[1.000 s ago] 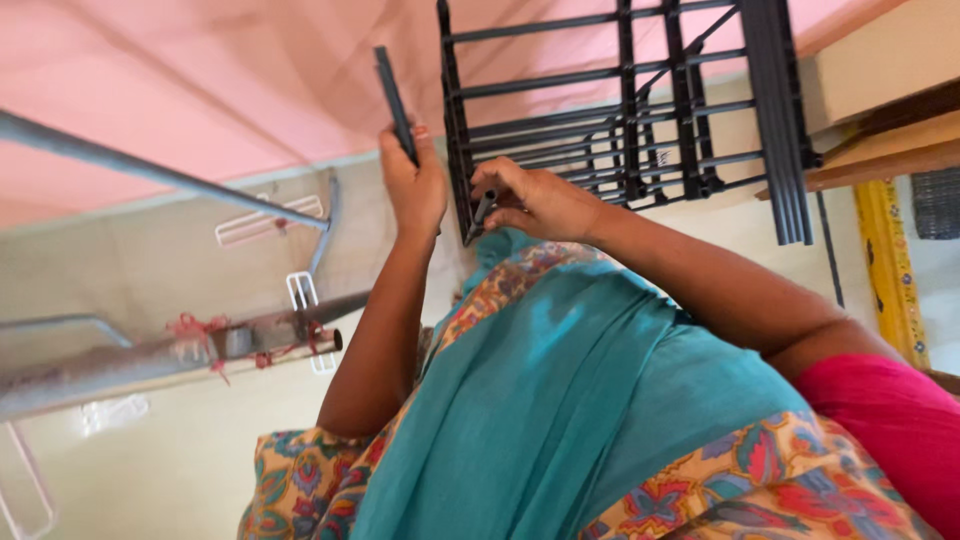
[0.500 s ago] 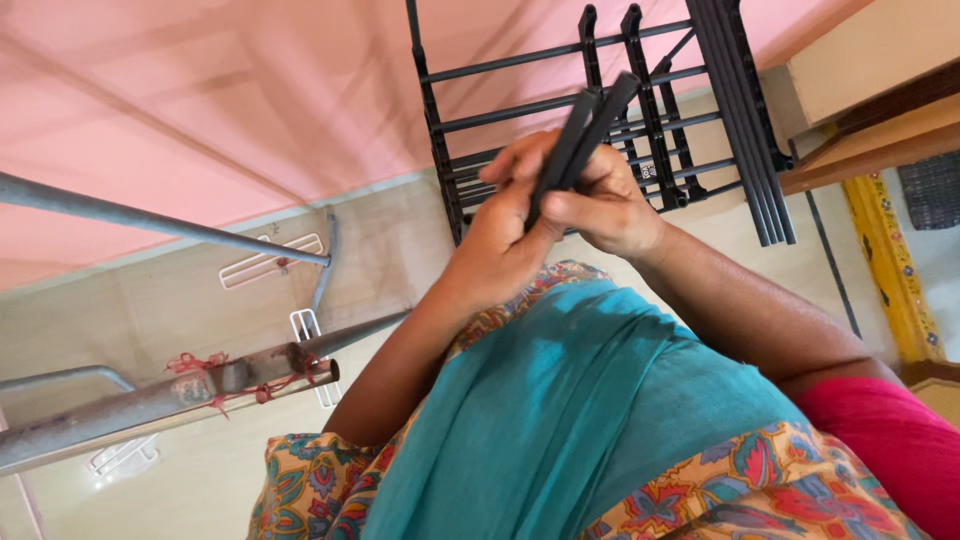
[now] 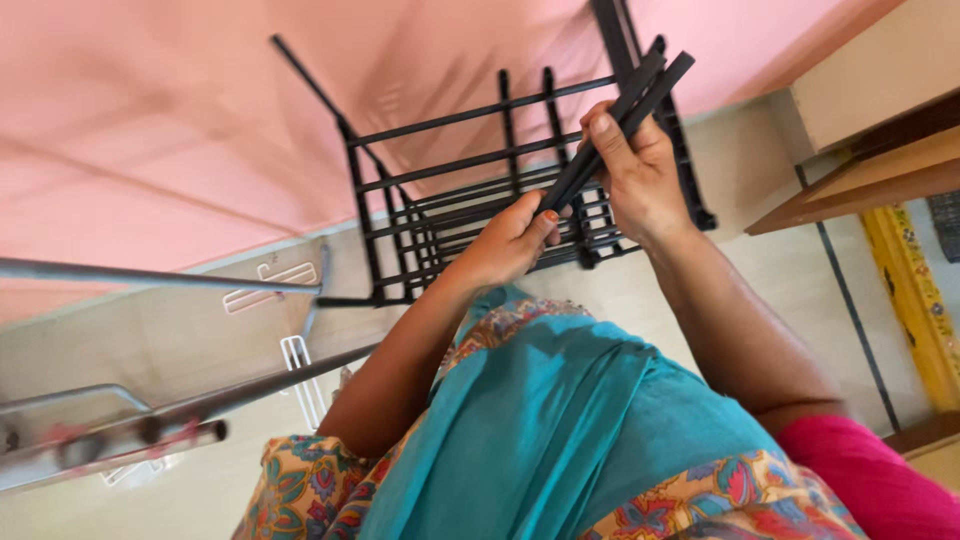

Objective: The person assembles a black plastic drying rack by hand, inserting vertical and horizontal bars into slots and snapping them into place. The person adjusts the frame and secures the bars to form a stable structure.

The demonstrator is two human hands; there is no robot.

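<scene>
The black rack [image 3: 480, 190] runs off the top edge, and both hands hide part of it. The grey metal poles [image 3: 110, 435] at lower left are blurred and cut by the left edge.

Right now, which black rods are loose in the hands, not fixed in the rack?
The pair of thin black plastic rods held slanted by the right hand and left hand; the other rods are rungs joined into the black rack.

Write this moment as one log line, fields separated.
left hand: holds black rods low | right hand: grips rods | black rack: behind
</scene>
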